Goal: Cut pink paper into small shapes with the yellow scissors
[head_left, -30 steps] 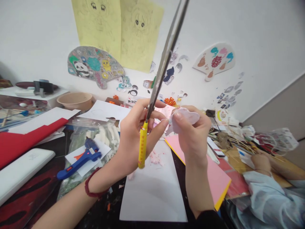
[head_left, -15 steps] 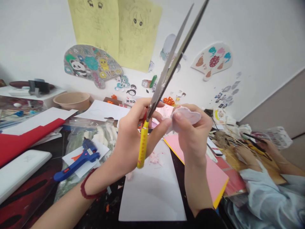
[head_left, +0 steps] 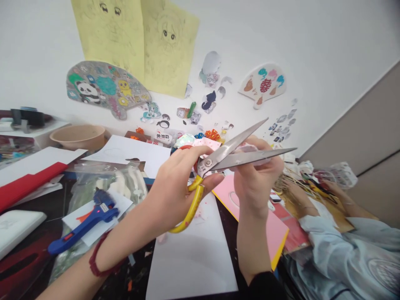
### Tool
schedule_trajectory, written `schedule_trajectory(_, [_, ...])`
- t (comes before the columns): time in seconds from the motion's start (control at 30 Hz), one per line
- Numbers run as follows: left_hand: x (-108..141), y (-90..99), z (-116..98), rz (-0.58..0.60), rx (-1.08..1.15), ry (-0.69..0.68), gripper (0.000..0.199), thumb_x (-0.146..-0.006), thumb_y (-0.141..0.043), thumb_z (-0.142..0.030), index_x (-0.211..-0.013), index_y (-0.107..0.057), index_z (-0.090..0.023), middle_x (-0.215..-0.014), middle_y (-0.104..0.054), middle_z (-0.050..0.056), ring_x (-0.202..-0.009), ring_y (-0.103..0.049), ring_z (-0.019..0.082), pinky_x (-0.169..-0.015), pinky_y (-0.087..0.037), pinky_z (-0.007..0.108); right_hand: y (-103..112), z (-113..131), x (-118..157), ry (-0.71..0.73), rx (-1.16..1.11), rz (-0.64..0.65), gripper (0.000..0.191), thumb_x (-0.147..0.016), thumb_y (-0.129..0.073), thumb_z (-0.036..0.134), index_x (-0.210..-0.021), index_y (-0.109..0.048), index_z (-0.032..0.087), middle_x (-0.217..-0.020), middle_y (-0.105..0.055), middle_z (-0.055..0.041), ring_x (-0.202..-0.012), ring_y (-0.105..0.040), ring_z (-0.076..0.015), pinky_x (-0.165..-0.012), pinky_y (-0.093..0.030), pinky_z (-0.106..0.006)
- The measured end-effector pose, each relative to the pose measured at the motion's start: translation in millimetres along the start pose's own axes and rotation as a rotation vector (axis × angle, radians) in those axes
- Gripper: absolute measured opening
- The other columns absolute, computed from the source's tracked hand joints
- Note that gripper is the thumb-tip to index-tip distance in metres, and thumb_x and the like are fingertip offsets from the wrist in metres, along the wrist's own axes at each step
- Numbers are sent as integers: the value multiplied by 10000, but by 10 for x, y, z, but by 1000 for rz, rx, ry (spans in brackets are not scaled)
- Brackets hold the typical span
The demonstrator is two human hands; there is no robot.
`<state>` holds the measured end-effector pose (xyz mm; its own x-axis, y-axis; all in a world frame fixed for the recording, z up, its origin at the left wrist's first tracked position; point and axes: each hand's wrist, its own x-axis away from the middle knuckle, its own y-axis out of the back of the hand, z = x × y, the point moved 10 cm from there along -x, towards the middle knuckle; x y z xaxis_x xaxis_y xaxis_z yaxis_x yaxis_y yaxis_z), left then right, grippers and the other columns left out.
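Observation:
Yellow-handled scissors (head_left: 208, 164) are in my left hand (head_left: 175, 183), whose fingers wrap round the handles. The blades are spread and point right, passing in front of my right hand (head_left: 254, 179). That hand is closed on a small whitish-pink piece (head_left: 246, 148), mostly hidden behind the blades and fingers. Beneath both hands, a white sheet (head_left: 193, 258) lies on the dark table with small pink scraps on it.
A blue glue gun (head_left: 84, 223) rests on paper over a plastic bag at left. Pink and yellow sheets (head_left: 275, 233) lie right of the white sheet. A tan bowl (head_left: 78, 136) stands back left. Another person's hands and sleeves (head_left: 328, 241) are at right.
The scissors have swung from pointing up to pointing right, and their blades have opened. My left fingers have come away from the pink piece. The whole view has shifted slightly.

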<state>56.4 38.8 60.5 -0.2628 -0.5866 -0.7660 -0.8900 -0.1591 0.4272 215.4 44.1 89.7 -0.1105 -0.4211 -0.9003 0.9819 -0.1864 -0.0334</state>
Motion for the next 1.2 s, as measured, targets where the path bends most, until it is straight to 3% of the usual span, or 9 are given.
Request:
schedule_trajectory(0.63, [39,-44,44,-26,12,10,319,-1012,-587,-433,-1206,-635,-185,-896,-690,29,-740,-573,153,-668,-434,268,-39,41,28,17,-51,6,93,-849,-802,350,-845,-729,293,-698,-666,26,-613,-649,-149,-572,-551,-316])
schedule_trajectory(0.93, [28,-47,23,-15,23,3,325,-1012,-590,-412,-1217,-643,-165,-833,-654,0,-645,-491,119,-644,-410,250,-18,44,28,23,-51,-24,106,-819,-825,351,-822,-735,294,-716,-670,16,-697,-668,-168,-620,-571,-328])
schedule_trajectory(1.2, [37,-49,9,-21,6,-19,299,-1018,-586,-403,-1205,-654,-180,-705,-591,-33,-595,-467,119,-593,-376,241,-23,-4,35,-44,-46,-16,196,-804,-834,423,-813,-697,283,-776,-695,6,-619,-648,-154,-563,-563,-334])
